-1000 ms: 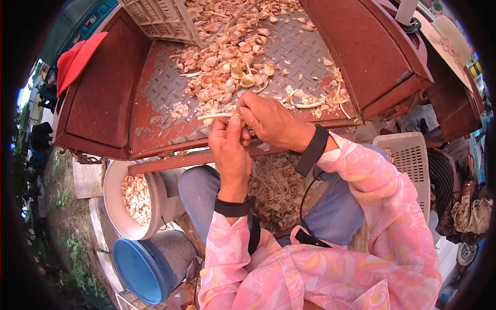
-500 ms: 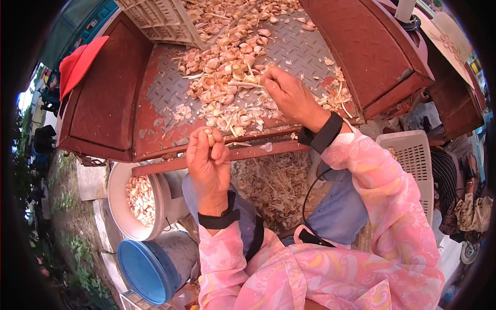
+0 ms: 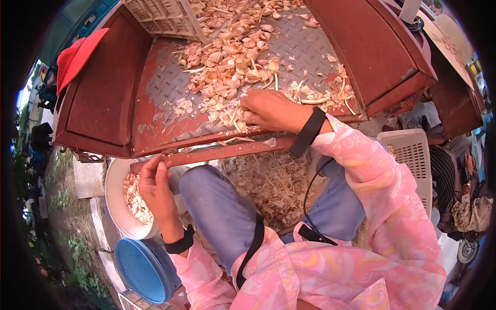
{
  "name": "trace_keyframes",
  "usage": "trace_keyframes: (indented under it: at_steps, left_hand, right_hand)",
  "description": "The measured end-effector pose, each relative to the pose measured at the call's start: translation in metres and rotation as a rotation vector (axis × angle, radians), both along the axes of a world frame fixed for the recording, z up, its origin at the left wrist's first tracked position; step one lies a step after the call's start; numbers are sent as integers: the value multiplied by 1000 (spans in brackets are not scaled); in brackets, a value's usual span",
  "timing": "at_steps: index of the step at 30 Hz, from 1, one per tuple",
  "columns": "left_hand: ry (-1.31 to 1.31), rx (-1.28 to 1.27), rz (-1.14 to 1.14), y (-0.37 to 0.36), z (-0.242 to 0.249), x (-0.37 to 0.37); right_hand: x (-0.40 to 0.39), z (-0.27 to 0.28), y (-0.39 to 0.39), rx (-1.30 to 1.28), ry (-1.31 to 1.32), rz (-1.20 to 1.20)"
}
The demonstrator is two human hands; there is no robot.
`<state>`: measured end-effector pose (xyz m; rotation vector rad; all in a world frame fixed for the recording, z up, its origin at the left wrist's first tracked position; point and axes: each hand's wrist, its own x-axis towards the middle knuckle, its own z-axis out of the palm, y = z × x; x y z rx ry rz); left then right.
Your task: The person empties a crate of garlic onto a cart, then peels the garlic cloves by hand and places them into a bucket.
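A long heap of garlic cloves [image 3: 227,67], most in pinkish skin, runs down the middle of the red cart bed [image 3: 305,46]. Toward the cart bed's front edge it thins into dry stalks [image 3: 315,100] and papery scraps [image 3: 227,116]. A slatted crate [image 3: 165,20] leans at the cart bed's back left.

The 2 hands are well apart. The right hand [image 3: 276,111] is over the cart bed's front edge, knuckles up, fingers curled down toward the scraps; its fingertips are hidden from me, so I can't tell whether they pinch anything. The left hand [image 3: 156,186] hangs by the cart bed's front left corner, in front of a white bucket [image 3: 117,191], thumb and fingers loosely bent toward each other; I can't tell if a clove sits between them. Paler cloves [image 3: 135,204] lie in that bucket, below the same corner. Husks [image 3: 268,186] lie thick below the cart bed's front edge.

I'd judge the step in hand to be a changeover between 2 cloves, 1 hand at the bucket and 1 at the scraps. The next move, to my eye, calls for a light fingertip pick of 1 skin-on clove from the heap.
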<state>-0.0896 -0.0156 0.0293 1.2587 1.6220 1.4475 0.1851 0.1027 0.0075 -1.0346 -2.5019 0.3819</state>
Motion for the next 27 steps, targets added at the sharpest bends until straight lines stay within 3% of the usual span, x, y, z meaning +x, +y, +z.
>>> trace_keyframes:
  at_steps: [3,4,7,13,18,23,26,27]
  left_hand:
    - [-179,-59,-257,13,0,64]
    - [-253,-82,-311,18,-4,82]
    - [-380,-115,-319,33,-17,114]
    - [-699,-110,-400,37,-27,121]
    - [-565,-128,-498,38,-26,115]
    - [-547,-142,-592,38,-24,105]
    - [-657,-175,-657,36,-23,104]
    - [-830,-223,-581,33,-20,109]
  right_hand:
    - [2,9,0,-168,73,41]
    - [2,8,-5,-276,205,12]
    - [-2,14,-17,-453,393,-27]
    - [6,25,-31,-502,548,-21]
    - [16,24,-31,-630,520,-1]
    - [23,32,-33,-997,577,166]
    - [19,29,-39,-1022,703,184]
    - [16,31,-42,-1018,701,190]
